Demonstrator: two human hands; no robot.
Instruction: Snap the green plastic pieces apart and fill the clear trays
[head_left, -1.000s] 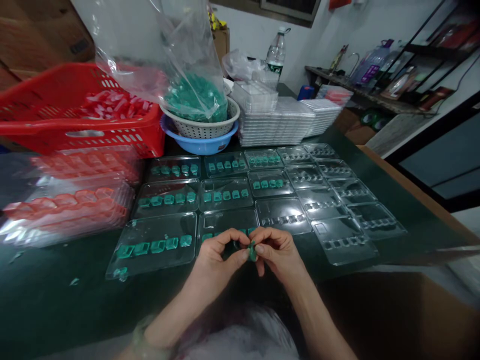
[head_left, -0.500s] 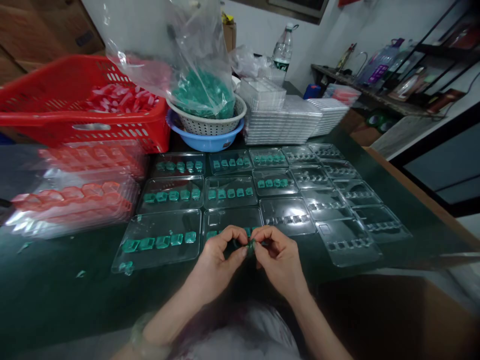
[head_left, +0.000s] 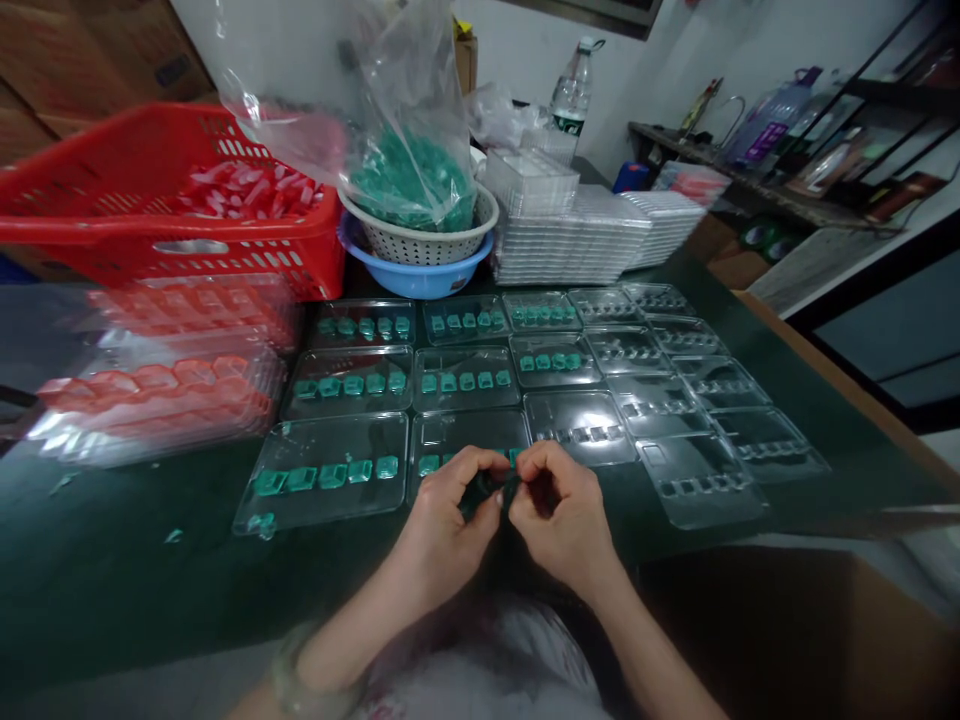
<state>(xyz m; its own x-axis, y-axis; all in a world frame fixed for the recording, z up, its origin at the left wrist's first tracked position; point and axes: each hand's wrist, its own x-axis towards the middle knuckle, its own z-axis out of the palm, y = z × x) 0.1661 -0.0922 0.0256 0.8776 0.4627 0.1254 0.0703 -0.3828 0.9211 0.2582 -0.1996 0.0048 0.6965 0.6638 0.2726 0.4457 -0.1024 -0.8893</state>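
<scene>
My left hand (head_left: 446, 525) and my right hand (head_left: 562, 520) meet fingertip to fingertip over the near edge of a clear plastic blister tray (head_left: 469, 438). Both hands are closed in a pinch on a small green plastic piece (head_left: 501, 487) held between them, mostly hidden by the fingers. That tray holds a few green pieces at its front. To its left lies a tray (head_left: 326, 480) with a full row of green pieces. To its right sits a tray (head_left: 581, 425) with bare pockets.
Several more clear trays (head_left: 675, 400) cover the dark green table (head_left: 112, 560). A red basket (head_left: 180, 200) of red pieces, stacked red-filled trays (head_left: 150, 390), a bag of green pieces in a white colander (head_left: 416, 215) and stacked clear trays (head_left: 570, 235) stand behind. A cardboard box (head_left: 787, 620) sits at my right.
Both hands have shifted slightly forward and closed tighter around the green piece, which now shows less. The camera view has tilted a little; the trays have not moved.
</scene>
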